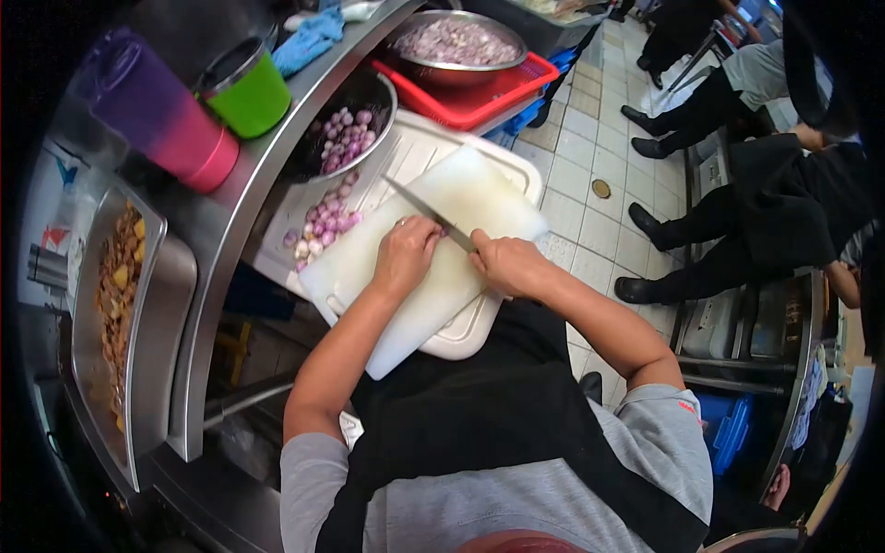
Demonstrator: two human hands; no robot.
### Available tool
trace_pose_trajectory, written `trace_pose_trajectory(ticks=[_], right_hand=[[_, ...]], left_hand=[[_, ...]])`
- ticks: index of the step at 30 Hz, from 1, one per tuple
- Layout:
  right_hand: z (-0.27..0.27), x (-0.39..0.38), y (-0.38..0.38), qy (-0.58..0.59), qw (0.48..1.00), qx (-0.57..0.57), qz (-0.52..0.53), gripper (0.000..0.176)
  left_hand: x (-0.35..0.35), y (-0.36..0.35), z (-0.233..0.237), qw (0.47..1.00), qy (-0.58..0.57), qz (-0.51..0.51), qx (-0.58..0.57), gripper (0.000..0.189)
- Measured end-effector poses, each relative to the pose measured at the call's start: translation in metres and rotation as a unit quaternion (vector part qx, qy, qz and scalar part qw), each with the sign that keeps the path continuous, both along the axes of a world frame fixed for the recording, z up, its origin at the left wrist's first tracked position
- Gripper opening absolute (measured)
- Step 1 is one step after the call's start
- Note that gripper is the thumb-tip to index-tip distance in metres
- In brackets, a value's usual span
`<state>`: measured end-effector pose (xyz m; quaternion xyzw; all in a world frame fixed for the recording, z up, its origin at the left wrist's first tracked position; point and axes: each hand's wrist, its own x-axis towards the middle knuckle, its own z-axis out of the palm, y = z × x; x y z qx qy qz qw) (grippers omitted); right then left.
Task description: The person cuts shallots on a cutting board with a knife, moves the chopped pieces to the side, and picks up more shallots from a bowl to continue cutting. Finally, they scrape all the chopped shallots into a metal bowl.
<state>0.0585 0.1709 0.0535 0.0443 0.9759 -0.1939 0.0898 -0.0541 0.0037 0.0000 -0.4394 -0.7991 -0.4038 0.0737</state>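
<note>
My right hand (pixel 505 262) is wrapped round the handle of a long knife (pixel 426 210), whose blade points up and left over the white cutting board (pixel 470 184). Close to the blade's lower side, my left hand (pixel 408 247) has its fingers bent together on a small purple piece, likely shallot, mostly hidden by the fingertips. Whole shallots (pixel 323 221) lie in a loose pile left of the board. More shallots fill part of a metal bowl (pixel 392 106) behind them. Under the board is a larger cream board (pixel 525 177).
A metal bowl of chopped shallots (pixel 456 44) stands on a red tray (pixel 479 112) at the top. Along the left are a green cup (pixel 247 97), a purple-pink tumbler (pixel 161 111) and a steel food pan (pixel 166 313). Several people stand on the right.
</note>
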Motion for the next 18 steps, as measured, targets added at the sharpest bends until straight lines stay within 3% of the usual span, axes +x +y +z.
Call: trace_pose_trajectory(ticks=[4, 9, 12, 18], right_hand=[[0.030, 0.000, 0.003, -0.054, 0.996, 0.034, 0.067, 0.030], [-0.003, 0.003, -0.003, -0.030, 0.999, -0.031, -0.005, 0.030], [-0.001, -0.001, 0.010, -0.039, 0.998, -0.057, 0.008, 0.030], [0.007, 0.014, 0.019, -0.025, 0.999, -0.020, -0.010, 0.027]], left_hand=[[0.002, 0.001, 0.001, 1.000, -0.010, 0.003, 0.003, 0.008], [0.000, 0.002, -0.003, 1.000, 0.009, 0.000, 0.021, 0.008], [0.000, 0.001, 0.000, 0.999, 0.028, -0.015, 0.016, 0.010], [0.001, 0.006, 0.008, 0.999, 0.000, -0.006, -0.051, 0.008]])
